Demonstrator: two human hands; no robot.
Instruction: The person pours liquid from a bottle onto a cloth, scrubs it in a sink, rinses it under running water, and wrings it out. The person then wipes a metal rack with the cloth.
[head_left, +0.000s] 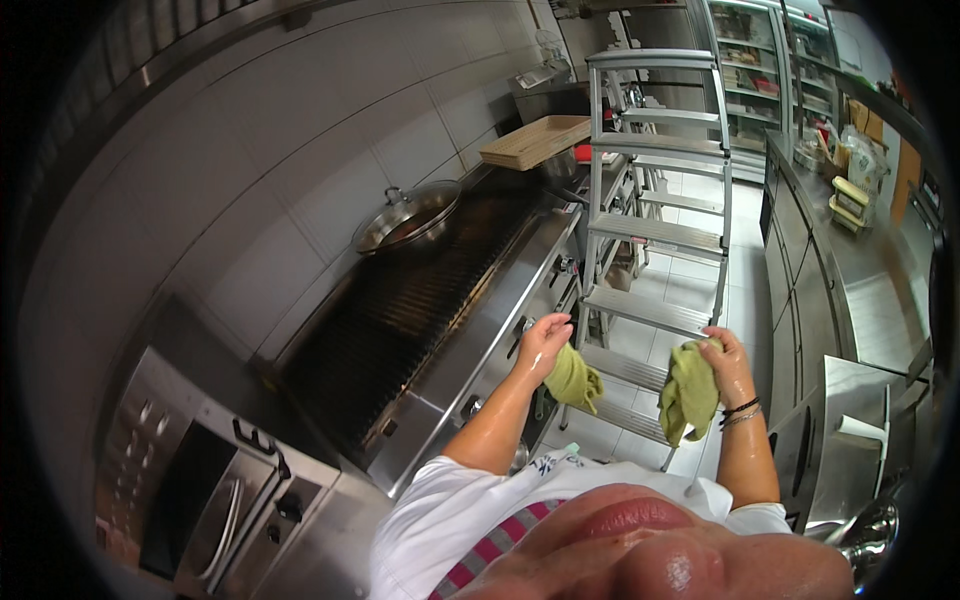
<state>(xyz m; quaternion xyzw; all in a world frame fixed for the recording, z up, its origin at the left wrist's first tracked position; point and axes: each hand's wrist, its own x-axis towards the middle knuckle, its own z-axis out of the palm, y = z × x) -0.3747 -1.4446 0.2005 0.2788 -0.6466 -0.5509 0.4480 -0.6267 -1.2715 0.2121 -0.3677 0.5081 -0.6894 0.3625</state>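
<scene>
My left hand is raised in front of the grill's edge, with a green cloth hanging at its palm; the fingers point upward and their hold on the cloth is partly hidden. A second green cloth hangs bunched from my right hand, whose fingers close on its top. Dark and metallic bracelets circle the right wrist. An aluminium stepladder stands upright just beyond both hands.
To the left runs a long black grill with a glass-lidded steel pan at its back. A woven tray lies farther along. On the right, a steel counter bears yellow-lidded containers. An oven stands at lower left.
</scene>
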